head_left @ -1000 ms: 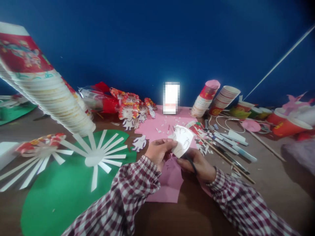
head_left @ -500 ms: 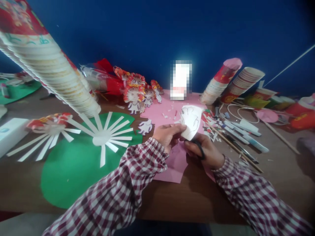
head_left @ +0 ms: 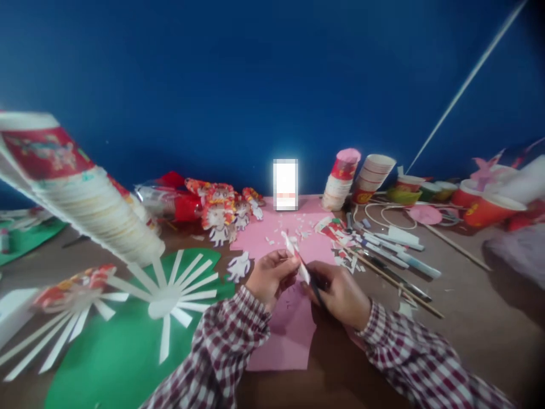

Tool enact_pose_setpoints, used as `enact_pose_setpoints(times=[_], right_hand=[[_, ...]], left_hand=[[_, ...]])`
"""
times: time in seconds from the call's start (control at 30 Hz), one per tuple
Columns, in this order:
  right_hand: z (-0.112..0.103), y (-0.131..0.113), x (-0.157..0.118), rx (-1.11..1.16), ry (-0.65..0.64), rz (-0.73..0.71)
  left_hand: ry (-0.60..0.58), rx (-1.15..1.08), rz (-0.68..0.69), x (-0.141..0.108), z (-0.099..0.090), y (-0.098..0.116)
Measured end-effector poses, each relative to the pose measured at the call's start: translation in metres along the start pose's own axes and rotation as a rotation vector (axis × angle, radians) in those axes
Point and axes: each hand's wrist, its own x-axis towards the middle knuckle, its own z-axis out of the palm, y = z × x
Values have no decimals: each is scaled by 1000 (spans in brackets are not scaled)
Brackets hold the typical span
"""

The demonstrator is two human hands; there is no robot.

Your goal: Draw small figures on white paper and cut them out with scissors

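Observation:
Between the fingertips of my left hand (head_left: 271,277) is a piece of white paper (head_left: 295,253), seen nearly edge-on. My right hand (head_left: 344,292) is closed around dark-handled scissors (head_left: 315,288), whose blades are mostly hidden beside the paper. Both hands are close together over a pink sheet (head_left: 284,346) scattered with small white scraps. Left of my left hand lies a white paper figure cutout (head_left: 238,267). Farther back, several figures with red and orange manes (head_left: 219,213) stand clustered.
A tall leaning stack of paper cups (head_left: 102,210) rises at left beside a green sheet (head_left: 114,352) with a cut cup of fanned strips (head_left: 164,307). Markers (head_left: 395,255) and a wooden stick (head_left: 394,283) lie right. Cup stacks (head_left: 340,182) and a bright blurred rectangle (head_left: 285,184) are behind.
The white paper has turned from showing its drawn lines broadly to nearly edge-on. My view has tilted up, so the table things sit lower in the picture.

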Motion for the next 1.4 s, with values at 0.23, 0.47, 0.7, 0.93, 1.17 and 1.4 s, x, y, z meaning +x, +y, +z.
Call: enact_pose_setpoints(times=[0.23,0.47,0.7,0.93,1.17,1.4], right_hand=[[-6,-5,-4,-272,69,-31],[-7,-6,-3,-274,70,-20],[-7,-8,-4,-245,81,-13],[-7,-8,-4,-268,70,-16],[-7,-7,-4,-298,70,-28],[-6,-10,-4,-289,90,2]], left_hand=[[11,46,77,2,3,-4],[-1,-18,105,0,8,-5],[-20,-21,119,2,5,-8],[14,-92,83,2,3,-10],[20,-102,74,3,2,-11],[11,-165,68,3,1,-12]])
